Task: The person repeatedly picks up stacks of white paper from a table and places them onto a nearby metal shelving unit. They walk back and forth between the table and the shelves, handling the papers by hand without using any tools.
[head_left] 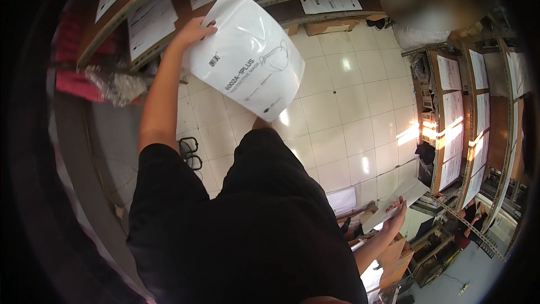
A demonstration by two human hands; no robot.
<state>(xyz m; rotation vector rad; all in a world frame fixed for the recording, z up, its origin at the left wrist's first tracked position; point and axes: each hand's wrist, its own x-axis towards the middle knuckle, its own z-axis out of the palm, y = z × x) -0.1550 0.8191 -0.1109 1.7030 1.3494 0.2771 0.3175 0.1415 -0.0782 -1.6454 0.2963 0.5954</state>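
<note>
left hand (194,31) grip clamped on one white bag (247,56), right hand (396,217) grip pinching one paper sheet (394,202)

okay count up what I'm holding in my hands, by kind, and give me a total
White plastic pouch with a printed outline drawing, in the left hand: 1
White paper sheet, in the right hand: 1
Total: 2
</note>
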